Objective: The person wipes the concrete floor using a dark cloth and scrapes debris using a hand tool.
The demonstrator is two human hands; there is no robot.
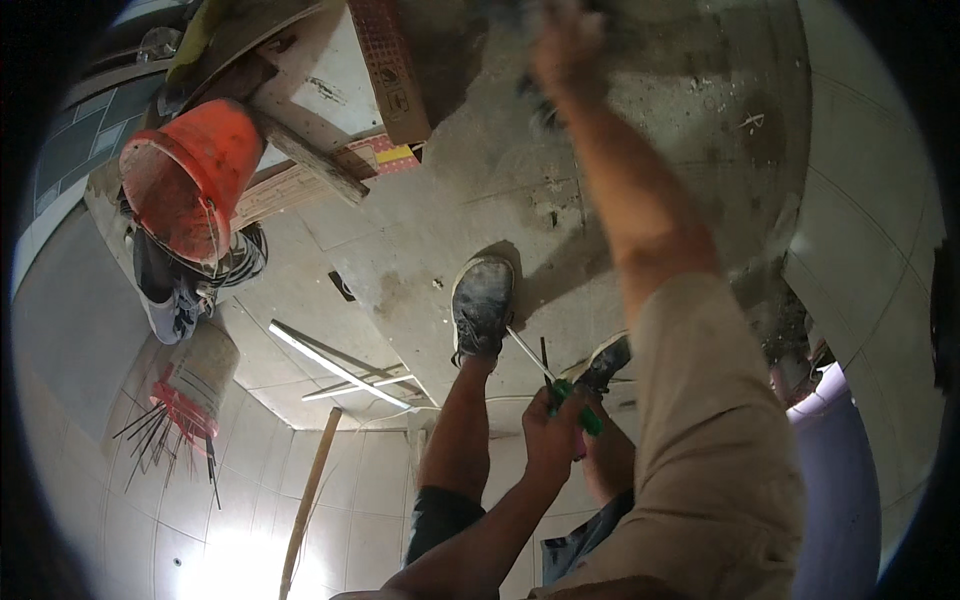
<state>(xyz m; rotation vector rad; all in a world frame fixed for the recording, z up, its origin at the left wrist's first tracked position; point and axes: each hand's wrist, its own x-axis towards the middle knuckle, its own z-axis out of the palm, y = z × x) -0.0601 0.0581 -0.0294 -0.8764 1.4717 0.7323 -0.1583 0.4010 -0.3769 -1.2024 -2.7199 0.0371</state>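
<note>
Screwdriver gripped low, other hand up on the wall

Screwdriver (560,385) sits in my left hand (553,430), at about 6 o'clock in the view. The fingers are wrapped fully round the green handle, and the thin shaft runs out toward 11 o'clock, its tip ending just beside my shoe (481,305). A second dark blade seems to stand up from the same fist, but I cannot tell what it belongs to.

My right hand (567,45) is up at 12 o'clock, pressed into the rough grey wall (690,110). It is blurred, so I cannot tell whether its fingers hold anything or lie flat.

From here I judge the job goes best if I keep the handle grip firm, hold the tip off my shoe, and lean on the wall hand only lightly, since the footing looks cluttered.

Outward: an orange bucket (190,175) at 10 o'clock, with timber offcuts (310,155) beside it toward 11. A holder of thin dark rods (185,405) lies at 8 o'clock, and a wooden stick (308,495) at 7. A purple drum (840,470) stands at 4 o'clock.
</note>
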